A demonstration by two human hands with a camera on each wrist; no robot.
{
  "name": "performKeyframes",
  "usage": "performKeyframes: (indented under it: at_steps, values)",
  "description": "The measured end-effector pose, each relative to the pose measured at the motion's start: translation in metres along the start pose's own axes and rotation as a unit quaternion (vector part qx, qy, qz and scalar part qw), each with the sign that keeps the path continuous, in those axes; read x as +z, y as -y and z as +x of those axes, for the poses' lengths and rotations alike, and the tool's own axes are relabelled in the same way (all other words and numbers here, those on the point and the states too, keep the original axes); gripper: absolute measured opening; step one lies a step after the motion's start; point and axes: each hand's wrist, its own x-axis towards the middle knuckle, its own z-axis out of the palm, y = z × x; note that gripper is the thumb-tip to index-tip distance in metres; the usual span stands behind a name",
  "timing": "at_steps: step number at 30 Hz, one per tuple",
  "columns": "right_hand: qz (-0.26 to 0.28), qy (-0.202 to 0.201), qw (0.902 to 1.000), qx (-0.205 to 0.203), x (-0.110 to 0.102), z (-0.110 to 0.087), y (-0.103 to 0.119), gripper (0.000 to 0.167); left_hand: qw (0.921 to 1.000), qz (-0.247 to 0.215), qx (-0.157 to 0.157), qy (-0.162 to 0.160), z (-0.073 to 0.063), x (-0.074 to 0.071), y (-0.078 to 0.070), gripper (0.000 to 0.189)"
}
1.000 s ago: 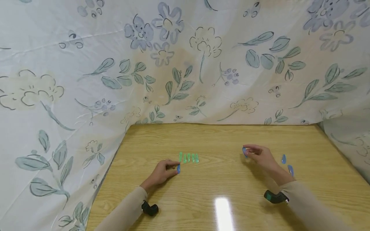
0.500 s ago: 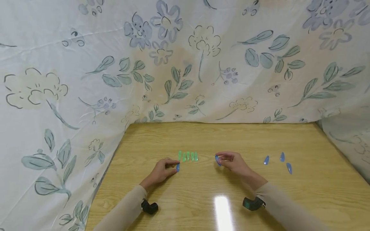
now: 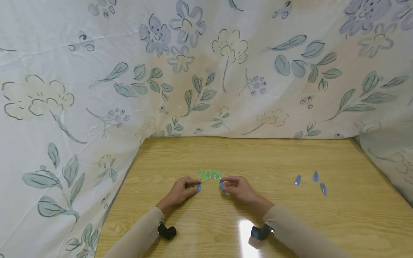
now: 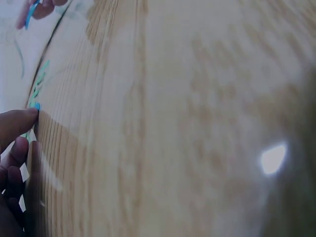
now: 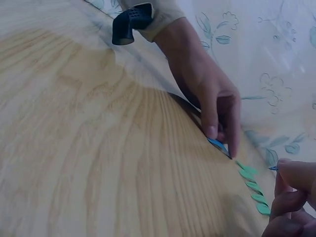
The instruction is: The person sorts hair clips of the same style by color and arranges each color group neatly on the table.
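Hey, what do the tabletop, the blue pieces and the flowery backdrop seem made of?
Tabletop: probably wood or laminate, glossy, given its grain and bright reflection. Blue pieces: perhaps plastic or painted metal, smooth, with small highlights. Flowery backdrop: likely printed fabric, matte, softly creased.

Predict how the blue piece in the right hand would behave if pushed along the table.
The blue piece is probably light, being small and thin. It looks stiff, showing no sag in the right hand. It would likely slide rather than roll: similar loose pieces lie flat on the table.
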Motion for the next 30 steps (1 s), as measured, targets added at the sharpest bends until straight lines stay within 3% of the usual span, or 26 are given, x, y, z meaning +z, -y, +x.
performKeyframes:
  at_steps: [12, 19, 24, 30]
  values:
    - [-0.013, -0.009, 0.9998, -0.008, 0.041, 0.023, -0.001, 0.033, 1.0000, 0.005, 0.002, 0.001, 0.000, -0.001, -0.001, 0.031]
    - [-0.091, -0.019, 0.9955, -0.018, 0.055, 0.038, -0.005, 0.027, 0.9999, 0.012, 0.010, -0.005, 0.003, 0.000, -0.002, 0.030]
    - [-0.164, -0.021, 0.9861, -0.006, 0.060, 0.042, -0.004, 0.025, 0.9999, 0.010, 0.007, -0.002, 0.003, 0.001, -0.002, 0.030]
    - [-0.272, -0.014, 0.9622, -0.017, 0.065, 0.043, 0.000, 0.017, 1.0000, 0.003, 0.005, 0.001, 0.000, 0.000, -0.003, 0.030]
